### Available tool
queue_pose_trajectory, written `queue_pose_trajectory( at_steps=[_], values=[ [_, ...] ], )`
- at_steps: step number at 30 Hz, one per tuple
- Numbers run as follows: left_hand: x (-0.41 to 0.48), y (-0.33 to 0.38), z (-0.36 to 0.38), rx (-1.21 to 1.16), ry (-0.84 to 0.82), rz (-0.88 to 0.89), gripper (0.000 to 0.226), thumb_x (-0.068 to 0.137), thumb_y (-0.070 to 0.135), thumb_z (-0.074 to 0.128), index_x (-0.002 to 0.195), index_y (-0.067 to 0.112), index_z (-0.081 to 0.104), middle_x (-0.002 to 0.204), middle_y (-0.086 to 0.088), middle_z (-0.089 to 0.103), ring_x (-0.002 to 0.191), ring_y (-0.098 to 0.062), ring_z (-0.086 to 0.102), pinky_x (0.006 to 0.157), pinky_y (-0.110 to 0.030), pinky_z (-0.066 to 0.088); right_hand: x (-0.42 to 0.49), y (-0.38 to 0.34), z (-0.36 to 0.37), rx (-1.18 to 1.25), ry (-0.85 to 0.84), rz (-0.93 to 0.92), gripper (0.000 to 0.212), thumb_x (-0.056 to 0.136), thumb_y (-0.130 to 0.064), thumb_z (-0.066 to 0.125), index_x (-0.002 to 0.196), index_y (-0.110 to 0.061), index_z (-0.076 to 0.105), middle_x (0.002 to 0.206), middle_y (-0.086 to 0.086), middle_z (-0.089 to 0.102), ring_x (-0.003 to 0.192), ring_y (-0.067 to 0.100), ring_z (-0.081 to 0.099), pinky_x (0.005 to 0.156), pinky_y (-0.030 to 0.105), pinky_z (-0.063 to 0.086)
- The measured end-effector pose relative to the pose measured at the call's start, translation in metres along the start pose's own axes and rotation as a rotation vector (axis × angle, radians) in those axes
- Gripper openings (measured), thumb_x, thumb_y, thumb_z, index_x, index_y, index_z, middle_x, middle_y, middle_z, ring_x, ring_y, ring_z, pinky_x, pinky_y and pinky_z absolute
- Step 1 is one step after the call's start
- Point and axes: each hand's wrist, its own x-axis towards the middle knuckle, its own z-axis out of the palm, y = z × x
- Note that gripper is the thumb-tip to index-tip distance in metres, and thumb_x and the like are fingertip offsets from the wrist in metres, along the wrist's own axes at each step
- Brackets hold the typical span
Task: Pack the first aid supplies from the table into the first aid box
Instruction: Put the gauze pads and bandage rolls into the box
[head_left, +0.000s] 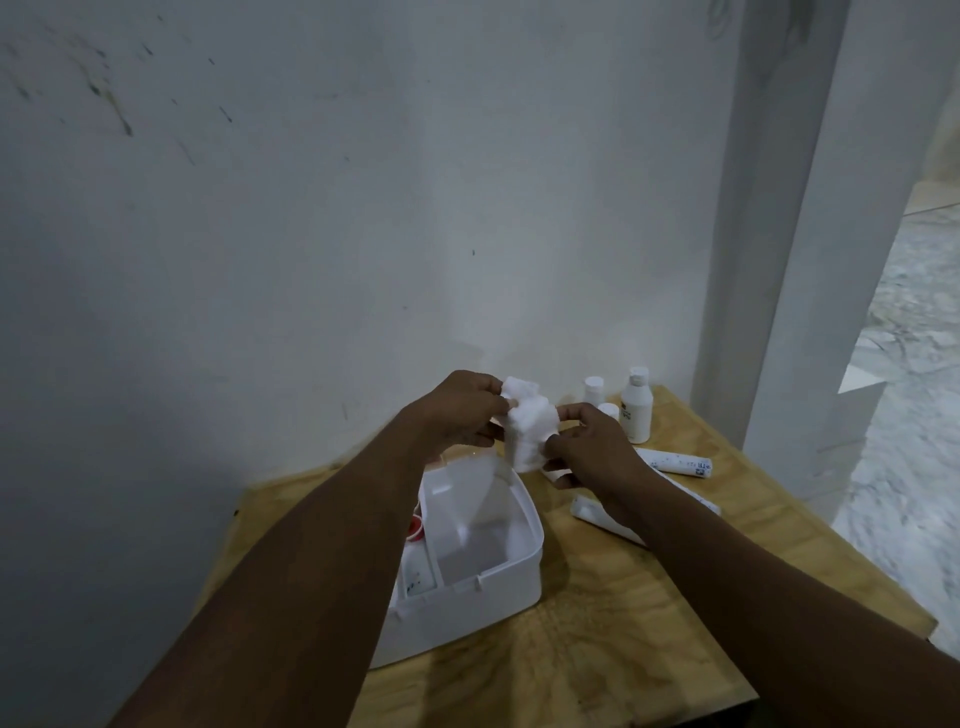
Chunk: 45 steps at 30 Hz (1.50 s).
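Note:
A wad of white cotton wool (530, 426) is held up in the air between both hands, just above the far end of the open white first aid box (519, 571). My left hand (457, 410) pinches its upper left part. My right hand (587, 441) grips its lower right side. The box stands on the wooden table (623, 623); its inside looks bare. Its lid lies open to the left, mostly behind my left arm. A red part (415, 527) shows there.
Behind my right hand stand a white bottle (636, 410) and two smaller white bottles (593, 389). Rolled bandages in wrappers (680, 461) lie on the table to the right. A wall is close behind; the table's right edge drops to a stone floor.

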Motion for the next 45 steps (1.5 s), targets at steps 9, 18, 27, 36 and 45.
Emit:
queue_pose_trajectory(
  at_steps=[9, 18, 27, 36, 45],
  values=[
    [-0.017, 0.004, -0.004, -0.129, 0.05, -0.048, 0.027, 0.085, -0.003, 0.058, 0.112, -0.002, 0.062, 0.101, -0.02, 0.066, 0.088, -0.032, 0.066, 0.085, -0.044, 0.061, -0.004, -0.007, 0.0, 0.062, 0.012, 0.002, 0.035, 0.083, 0.0, 0.058, 0.114, -0.015, 0.056, 0.1, 0.018, 0.063, 0.089, 0.03, 0.065, 0.071, 0.043, 0.059],
    [-0.037, 0.003, -0.02, -0.209, 0.052, -0.032, 0.042, 0.085, -0.015, 0.046, 0.116, 0.005, 0.065, 0.108, -0.021, 0.065, 0.09, -0.031, 0.066, 0.08, -0.041, 0.062, -0.01, -0.018, 0.009, 0.16, -0.004, -0.01, 0.039, 0.082, 0.008, 0.051, 0.114, -0.011, 0.062, 0.111, 0.021, 0.06, 0.099, 0.035, 0.063, 0.07, 0.041, 0.062],
    [-0.056, 0.001, -0.037, -0.179, 0.064, -0.062, 0.03, 0.085, -0.005, 0.054, 0.114, -0.003, 0.061, 0.094, -0.017, 0.063, 0.082, -0.031, 0.062, 0.072, -0.037, 0.055, -0.013, -0.03, 0.024, 0.266, -0.009, 0.036, 0.024, 0.086, 0.001, 0.053, 0.105, -0.001, 0.069, 0.099, 0.011, 0.065, 0.091, 0.029, 0.062, 0.08, 0.043, 0.057],
    [-0.076, -0.018, -0.068, -0.235, 0.108, -0.058, 0.034, 0.089, 0.0, 0.06, 0.12, 0.012, 0.06, 0.107, -0.021, 0.063, 0.066, -0.029, 0.065, 0.059, -0.032, 0.055, -0.012, -0.03, 0.044, 0.176, -0.05, 0.017, 0.031, 0.079, 0.011, 0.061, 0.102, -0.01, 0.063, 0.105, 0.021, 0.059, 0.083, 0.03, 0.058, 0.06, 0.035, 0.055],
    [-0.095, -0.037, -0.092, -0.248, 0.149, -0.054, 0.022, 0.096, 0.01, 0.06, 0.118, 0.01, 0.065, 0.114, -0.025, 0.068, 0.08, -0.036, 0.069, 0.069, -0.036, 0.056, -0.02, -0.035, 0.069, 0.104, -0.127, 0.074, 0.04, 0.08, 0.011, 0.065, 0.119, 0.002, 0.061, 0.116, 0.027, 0.062, 0.097, 0.034, 0.064, 0.07, 0.038, 0.06]
  ],
)
